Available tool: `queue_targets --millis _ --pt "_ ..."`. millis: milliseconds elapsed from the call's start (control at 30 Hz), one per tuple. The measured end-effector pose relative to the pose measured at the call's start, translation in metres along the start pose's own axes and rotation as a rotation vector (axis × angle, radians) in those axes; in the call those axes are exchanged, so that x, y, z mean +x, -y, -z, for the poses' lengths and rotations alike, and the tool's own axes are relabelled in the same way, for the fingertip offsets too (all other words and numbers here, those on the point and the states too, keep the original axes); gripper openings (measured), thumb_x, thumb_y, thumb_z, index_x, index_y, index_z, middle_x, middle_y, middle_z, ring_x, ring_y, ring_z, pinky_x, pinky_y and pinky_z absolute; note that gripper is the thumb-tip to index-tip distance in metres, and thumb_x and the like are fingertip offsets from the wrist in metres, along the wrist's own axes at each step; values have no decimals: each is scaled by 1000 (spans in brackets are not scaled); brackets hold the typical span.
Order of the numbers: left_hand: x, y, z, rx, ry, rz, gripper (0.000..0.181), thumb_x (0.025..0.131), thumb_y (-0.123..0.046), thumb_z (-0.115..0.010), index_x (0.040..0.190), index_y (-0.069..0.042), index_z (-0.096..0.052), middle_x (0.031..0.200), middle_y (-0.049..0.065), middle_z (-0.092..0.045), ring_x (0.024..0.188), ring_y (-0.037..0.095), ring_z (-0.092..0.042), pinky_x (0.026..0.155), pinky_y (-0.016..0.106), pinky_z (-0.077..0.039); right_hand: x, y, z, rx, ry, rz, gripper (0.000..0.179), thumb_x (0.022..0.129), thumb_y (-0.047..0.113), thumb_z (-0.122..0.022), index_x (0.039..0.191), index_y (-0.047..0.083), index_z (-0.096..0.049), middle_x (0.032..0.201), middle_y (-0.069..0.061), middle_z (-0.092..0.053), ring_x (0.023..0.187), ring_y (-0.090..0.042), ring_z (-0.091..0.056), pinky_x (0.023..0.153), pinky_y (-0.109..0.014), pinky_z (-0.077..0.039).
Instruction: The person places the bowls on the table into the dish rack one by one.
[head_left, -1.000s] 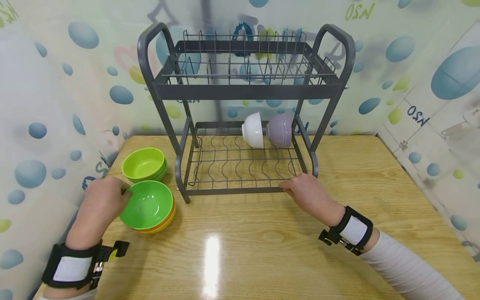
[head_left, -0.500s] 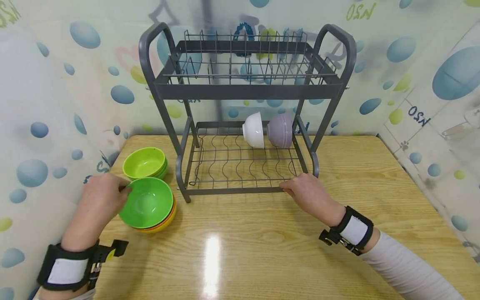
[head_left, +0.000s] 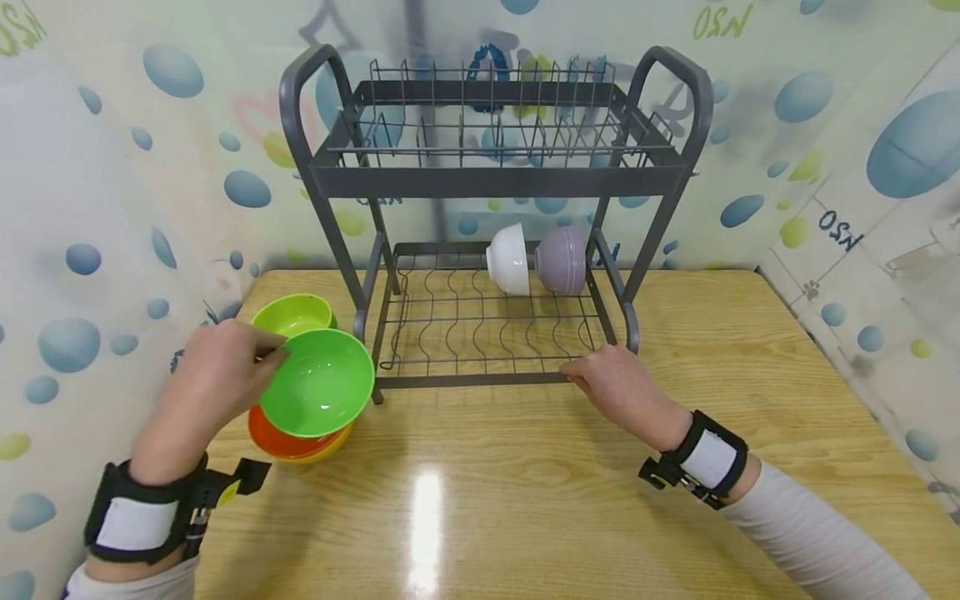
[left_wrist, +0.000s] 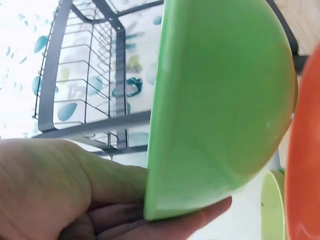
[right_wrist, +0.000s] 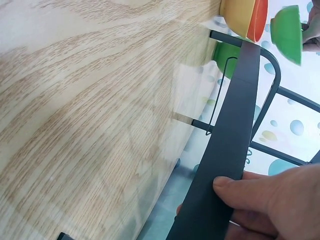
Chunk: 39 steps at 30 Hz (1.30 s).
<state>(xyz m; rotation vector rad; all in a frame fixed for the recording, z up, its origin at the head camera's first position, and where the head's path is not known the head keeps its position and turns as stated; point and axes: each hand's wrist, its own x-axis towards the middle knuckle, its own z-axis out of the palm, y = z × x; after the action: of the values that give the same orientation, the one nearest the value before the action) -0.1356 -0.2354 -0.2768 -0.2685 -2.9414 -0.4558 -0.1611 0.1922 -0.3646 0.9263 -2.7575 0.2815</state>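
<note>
My left hand [head_left: 221, 367] pinches the rim of a bright green bowl [head_left: 322, 383] between thumb and fingers. The bowl is tilted and hangs above an orange bowl [head_left: 281, 440], which is nested in a yellow one [head_left: 333, 446]. In the right wrist view a gap shows between the green bowl [right_wrist: 286, 36] and the orange bowl [right_wrist: 258, 21]. My right hand [head_left: 618, 387] grips the lower front rail of the dark grey two-tier dish rack [head_left: 495, 182], thumb on the rail's near face [right_wrist: 220, 150] and fingers behind it.
On the rack's lower tier a white bowl [head_left: 507, 262] and a purple bowl [head_left: 561, 262] stand on edge at the right. A lime bowl [head_left: 288, 312], stacked on a darker green one, sits left of the rack. Patterned sheeting [head_left: 247, 189] closes off the back and sides of the wooden table [head_left: 525, 500].
My left hand has lifted the green bowl up and to the right, off the orange bowl, which now shows its inside. The right hand stays on the rail.
</note>
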Motion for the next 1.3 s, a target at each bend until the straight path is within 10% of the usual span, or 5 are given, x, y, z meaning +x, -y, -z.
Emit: queue_targets --millis 633,1067,1300 --pt "27 -63 -18 -128 193 -195 11 86 -6 -65 86 -3 -76 68 5 -66 58 14 -50 50 24 -43 0 8 7 -49 4 23 13 84 10 -71 96 13 -75 82 -1 -74 71 -12 -67 62 -30 -56" --pt "37 -91 -41 -223 348 -343 10 86 -7 -66 84 -7 -76 70 3 -69 52 6 -53 49 20 -46 3 54 33 52 -387 625 45 81 18 -75 122 3 -65 120 -8 -68 113 -21 -62 96 -33 -52" --pt "37 -103 -49 -229 380 -388 21 87 -9 -66 67 -11 -68 56 -5 -56 50 6 -46 47 20 -39 7 70 31 15 -409 833 34 92 17 -63 122 2 -63 121 -8 -67 115 -20 -61 101 -31 -48"
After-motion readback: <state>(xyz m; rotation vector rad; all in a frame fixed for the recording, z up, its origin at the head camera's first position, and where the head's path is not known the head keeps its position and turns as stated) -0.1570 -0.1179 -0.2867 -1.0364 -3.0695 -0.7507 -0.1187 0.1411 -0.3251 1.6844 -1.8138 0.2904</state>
